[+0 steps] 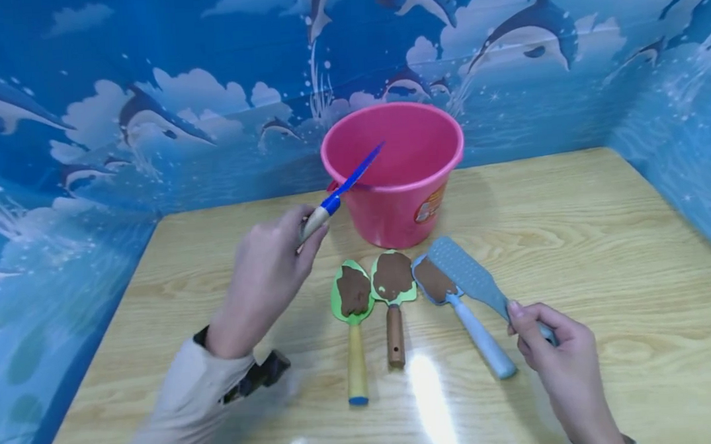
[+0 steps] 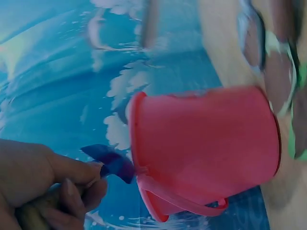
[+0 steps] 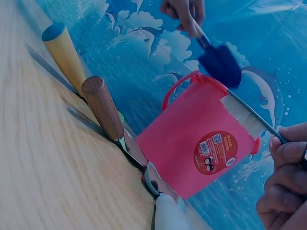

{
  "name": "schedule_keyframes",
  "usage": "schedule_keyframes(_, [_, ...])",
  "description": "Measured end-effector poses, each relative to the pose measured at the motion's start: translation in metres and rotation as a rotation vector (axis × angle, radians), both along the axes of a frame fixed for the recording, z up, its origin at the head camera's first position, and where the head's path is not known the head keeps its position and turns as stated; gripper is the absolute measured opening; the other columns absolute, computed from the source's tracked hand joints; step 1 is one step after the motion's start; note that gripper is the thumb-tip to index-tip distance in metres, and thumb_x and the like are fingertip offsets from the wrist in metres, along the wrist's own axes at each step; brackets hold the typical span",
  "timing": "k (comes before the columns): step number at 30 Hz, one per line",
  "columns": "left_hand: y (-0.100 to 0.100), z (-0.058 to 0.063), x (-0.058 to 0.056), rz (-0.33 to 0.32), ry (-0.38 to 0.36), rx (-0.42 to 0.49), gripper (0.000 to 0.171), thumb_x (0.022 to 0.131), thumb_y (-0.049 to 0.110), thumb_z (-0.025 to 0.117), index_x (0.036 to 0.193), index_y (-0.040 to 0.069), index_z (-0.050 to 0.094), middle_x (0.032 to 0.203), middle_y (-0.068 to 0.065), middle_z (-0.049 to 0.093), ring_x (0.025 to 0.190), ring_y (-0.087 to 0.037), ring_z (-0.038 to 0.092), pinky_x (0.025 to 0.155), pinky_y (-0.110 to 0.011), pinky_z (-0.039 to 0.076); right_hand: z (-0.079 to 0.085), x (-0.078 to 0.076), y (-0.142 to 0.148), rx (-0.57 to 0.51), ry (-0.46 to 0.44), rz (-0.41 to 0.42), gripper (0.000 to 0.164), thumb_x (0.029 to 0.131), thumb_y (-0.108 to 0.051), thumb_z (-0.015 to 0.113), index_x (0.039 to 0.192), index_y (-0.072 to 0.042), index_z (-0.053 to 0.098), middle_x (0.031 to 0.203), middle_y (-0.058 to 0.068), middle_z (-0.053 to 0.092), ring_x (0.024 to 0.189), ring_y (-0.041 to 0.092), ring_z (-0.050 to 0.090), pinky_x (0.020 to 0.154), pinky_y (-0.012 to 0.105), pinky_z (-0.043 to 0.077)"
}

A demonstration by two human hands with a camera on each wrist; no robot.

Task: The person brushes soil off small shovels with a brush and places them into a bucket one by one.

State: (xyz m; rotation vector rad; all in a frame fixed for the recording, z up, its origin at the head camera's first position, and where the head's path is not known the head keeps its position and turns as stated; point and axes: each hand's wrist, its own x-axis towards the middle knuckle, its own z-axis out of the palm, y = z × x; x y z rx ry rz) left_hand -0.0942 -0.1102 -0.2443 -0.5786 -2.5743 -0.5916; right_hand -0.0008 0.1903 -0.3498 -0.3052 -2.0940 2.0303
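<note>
My left hand (image 1: 265,272) grips the pale handle of a small trowel with a blue blade (image 1: 362,167). The blade reaches over the left rim of a pink bucket (image 1: 385,214), and in the right wrist view the blue blade (image 3: 221,66) shows broad and pointing downward. Between thumb and fingers, my right hand (image 1: 561,359) holds the handle of a blue-grey brush (image 1: 466,267). White bristles (image 3: 242,116) show on its underside in the right wrist view. From the head, the brush overlaps the head of a trowel with a light blue handle (image 1: 482,339).
Beside that trowel lie one with a brown wooden handle (image 1: 395,339) and one with a yellow handle (image 1: 356,361). All three carry flat brown lumps (image 1: 393,274). The wooden table (image 1: 571,239) meets a blue dolphin-print sheet (image 1: 237,114) behind the bucket and at both sides.
</note>
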Motion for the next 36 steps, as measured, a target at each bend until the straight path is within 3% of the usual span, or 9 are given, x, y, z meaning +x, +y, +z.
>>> schedule_keyframes(4, [0.006,0.01,-0.021,-0.023,0.056,-0.129,0.024,0.091,0.026,0.067,0.096,0.002,0.068,0.068,-0.007,0.063,0.052,-0.018,0.054,0.043,-0.028,0.04,0.001,0.0,0.0,0.03,-0.01,0.002,0.03,0.095,-0.015,0.06,0.079,0.01,0.058,0.052,-0.001,0.041,0.045,0.013,0.033,0.038,0.031,0.023])
schedule_keyframes(10, [0.014,0.026,-0.052,-0.079,0.024,-0.235,0.035,0.092,0.041,0.06,0.087,0.007,0.07,0.056,-0.002,0.049,0.046,-0.015,0.045,0.041,-0.026,0.034,0.003,0.001,-0.003,0.101,-0.036,0.012,0.031,0.095,-0.019,0.06,0.08,0.008,0.059,0.051,-0.002,0.04,0.045,0.012,0.034,0.038,0.03,0.028])
schedule_keyframes(15, [0.021,0.033,-0.074,-0.079,-0.009,-0.322,0.039,0.097,0.039,0.053,0.075,0.009,0.065,0.059,-0.002,0.054,0.049,-0.015,0.05,0.043,-0.026,0.04,0.003,0.001,-0.007,0.153,-0.051,0.034,0.031,0.096,-0.022,0.059,0.08,0.005,0.061,0.052,-0.003,0.039,0.045,0.012,0.035,0.038,0.029,0.03])
schedule_keyframes(17, [0.026,0.034,-0.08,-0.071,-0.039,-0.354,0.036,0.097,0.038,0.054,0.078,0.009,0.065,0.061,-0.002,0.057,0.052,-0.017,0.054,0.046,-0.027,0.044,0.002,0.002,-0.01,0.168,-0.056,0.04,0.031,0.096,-0.022,0.059,0.079,0.004,0.062,0.052,-0.003,0.039,0.046,0.012,0.035,0.039,0.029,0.031])
schedule_keyframes(26, [0.048,0.025,-0.097,-0.012,-0.161,-0.367,0.027,0.095,0.03,0.06,0.085,0.006,0.064,0.071,-0.006,0.057,0.064,-0.019,0.06,0.059,-0.028,0.056,-0.005,0.002,-0.013,0.153,-0.048,0.031,0.027,0.095,-0.019,0.061,0.076,0.001,0.062,0.051,-0.004,0.038,0.045,0.011,0.035,0.039,0.028,0.031])
schedule_keyframes(31, [0.056,0.02,-0.102,0.003,-0.172,-0.401,0.027,0.097,0.026,0.057,0.081,0.006,0.064,0.071,-0.006,0.059,0.066,-0.019,0.061,0.062,-0.031,0.057,-0.005,0.001,-0.015,0.176,-0.056,0.027,0.028,0.095,-0.019,0.061,0.074,0.0,0.062,0.051,-0.005,0.036,0.046,0.01,0.035,0.04,0.025,0.033])
schedule_keyframes(36, [0.064,0.024,-0.103,0.005,-0.16,-0.485,0.027,0.098,0.025,0.052,0.087,0.004,0.067,0.073,-0.006,0.06,0.069,-0.021,0.062,0.062,-0.033,0.058,-0.004,0.0,-0.012,0.182,-0.045,0.031,0.028,0.095,-0.019,0.06,0.076,0.001,0.061,0.05,-0.004,0.038,0.044,0.009,0.034,0.038,0.025,0.032])
